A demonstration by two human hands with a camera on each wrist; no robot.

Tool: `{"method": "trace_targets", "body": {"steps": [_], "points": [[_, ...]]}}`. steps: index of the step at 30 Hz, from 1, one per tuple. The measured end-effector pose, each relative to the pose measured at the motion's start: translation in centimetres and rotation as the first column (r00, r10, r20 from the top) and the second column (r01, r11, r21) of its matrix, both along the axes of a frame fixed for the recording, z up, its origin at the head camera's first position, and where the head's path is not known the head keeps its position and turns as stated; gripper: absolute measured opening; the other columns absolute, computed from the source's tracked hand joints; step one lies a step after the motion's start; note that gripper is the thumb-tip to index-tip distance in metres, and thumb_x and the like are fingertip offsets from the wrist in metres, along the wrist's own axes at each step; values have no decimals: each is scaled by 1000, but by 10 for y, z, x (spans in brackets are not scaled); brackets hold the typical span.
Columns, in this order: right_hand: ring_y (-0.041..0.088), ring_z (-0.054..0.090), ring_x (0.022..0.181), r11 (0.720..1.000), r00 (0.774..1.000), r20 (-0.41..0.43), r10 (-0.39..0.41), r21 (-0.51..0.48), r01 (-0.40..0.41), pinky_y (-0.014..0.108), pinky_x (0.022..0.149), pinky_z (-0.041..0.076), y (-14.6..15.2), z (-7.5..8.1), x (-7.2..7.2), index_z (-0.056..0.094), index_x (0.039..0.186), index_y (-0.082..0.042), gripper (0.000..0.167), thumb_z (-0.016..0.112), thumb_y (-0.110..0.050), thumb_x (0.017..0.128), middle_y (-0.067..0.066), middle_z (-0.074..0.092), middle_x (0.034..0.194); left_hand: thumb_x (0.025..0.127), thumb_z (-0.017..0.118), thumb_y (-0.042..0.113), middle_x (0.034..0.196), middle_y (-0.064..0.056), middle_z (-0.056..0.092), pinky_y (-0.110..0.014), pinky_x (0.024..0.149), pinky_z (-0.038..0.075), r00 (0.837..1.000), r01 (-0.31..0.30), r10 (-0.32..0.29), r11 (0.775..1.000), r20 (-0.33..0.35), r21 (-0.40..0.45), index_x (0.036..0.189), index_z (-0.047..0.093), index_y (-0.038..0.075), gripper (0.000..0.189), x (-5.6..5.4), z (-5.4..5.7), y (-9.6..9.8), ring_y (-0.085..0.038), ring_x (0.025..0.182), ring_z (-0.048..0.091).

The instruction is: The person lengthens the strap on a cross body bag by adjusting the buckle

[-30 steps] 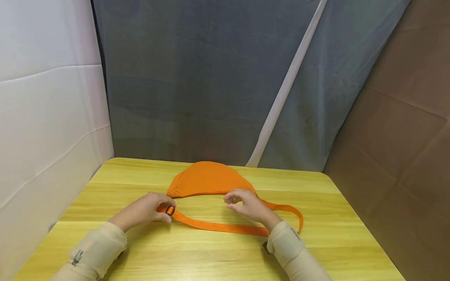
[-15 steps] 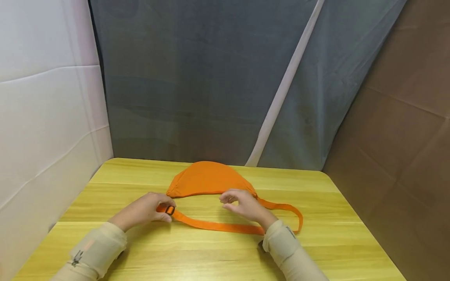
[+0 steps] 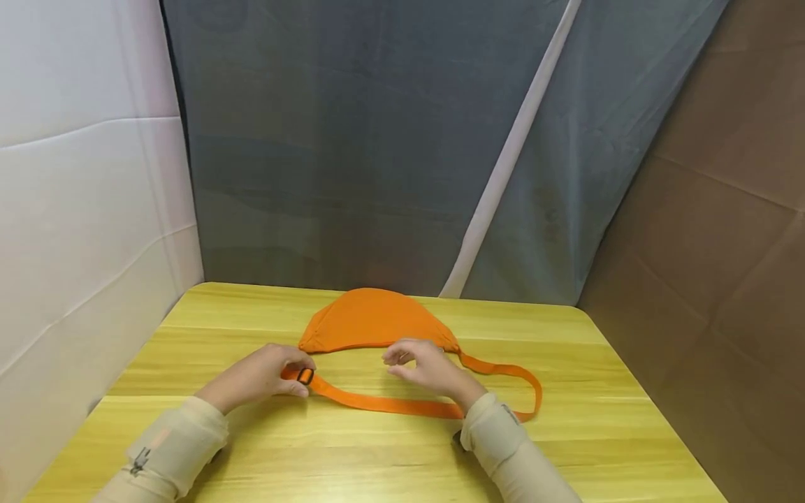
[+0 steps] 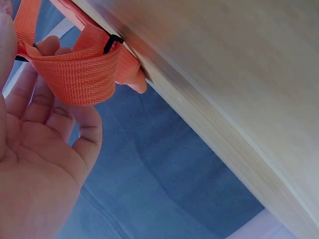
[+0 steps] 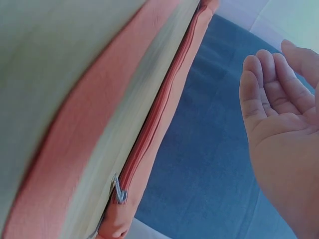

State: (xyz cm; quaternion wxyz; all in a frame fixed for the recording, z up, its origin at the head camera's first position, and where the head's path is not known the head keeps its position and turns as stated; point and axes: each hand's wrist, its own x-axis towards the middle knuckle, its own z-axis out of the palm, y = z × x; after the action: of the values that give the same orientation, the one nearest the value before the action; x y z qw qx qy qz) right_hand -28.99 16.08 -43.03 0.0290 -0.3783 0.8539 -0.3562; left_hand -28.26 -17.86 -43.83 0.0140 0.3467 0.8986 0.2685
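An orange waist bag (image 3: 374,321) lies on the table, its curved edge away from me and its straight edge nearer. From its right end an orange strap (image 3: 396,406) runs in a loop towards me and across to the left. My left hand (image 3: 264,377) grips the strap beside a black slider buckle (image 3: 305,376); in the left wrist view a fold of webbing (image 4: 79,79) lies against its fingers. My right hand (image 3: 428,367), fingers loosely bent, hovers by the bag's near edge and holds nothing. The right wrist view shows the bag's zip (image 5: 154,109) and a metal zip pull (image 5: 118,189).
The wooden table (image 3: 377,461) has a grey cloth (image 3: 346,154) behind it with a pale diagonal strip (image 3: 503,168). A white cloth wall (image 3: 88,209) stands on the left and a brown one (image 3: 711,279) on the right.
My right hand has drifted left along the bag's near edge, showing more of the strap at right. The left hand, the bag and the buckle have hardly moved.
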Motion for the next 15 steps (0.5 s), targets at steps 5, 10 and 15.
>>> {"method": "trace_targets", "body": {"steps": [5, 10, 15], "points": [[14, 65, 98, 1000, 1000, 22, 16, 3, -16, 32, 91, 53, -6, -2, 0, 67, 116, 3, 21, 69, -5, 97, 14, 70, 111, 81, 85, 27, 89, 13, 60, -27, 72, 45, 1000, 1, -1, 1000, -3, -10, 105, 72, 14, 31, 1, 2, 1, -6, 80, 51], [12, 64, 99, 1000, 999, 44, -1, 18, 1, 33, 92, 53, -11, -4, 2, 68, 117, 1, 21, 69, -7, 97, 12, 70, 111, 81, 85, 30, 88, 12, 59, -27, 71, 44, 1000, 18, -18, 1000, -25, -2, 104, 71, 14, 32, 2, 3, 2, -6, 79, 50], [10, 64, 98, 999, 999, 34, -5, 32, 4, 31, 92, 52, -15, -6, 3, 68, 118, 0, 22, 69, -8, 97, 10, 70, 111, 80, 85, 32, 88, 12, 59, -27, 71, 43, 999, 26, -26, 1000, -28, 5, 103, 71, 15, 32, 3, 3, 2, -6, 79, 50]]}}
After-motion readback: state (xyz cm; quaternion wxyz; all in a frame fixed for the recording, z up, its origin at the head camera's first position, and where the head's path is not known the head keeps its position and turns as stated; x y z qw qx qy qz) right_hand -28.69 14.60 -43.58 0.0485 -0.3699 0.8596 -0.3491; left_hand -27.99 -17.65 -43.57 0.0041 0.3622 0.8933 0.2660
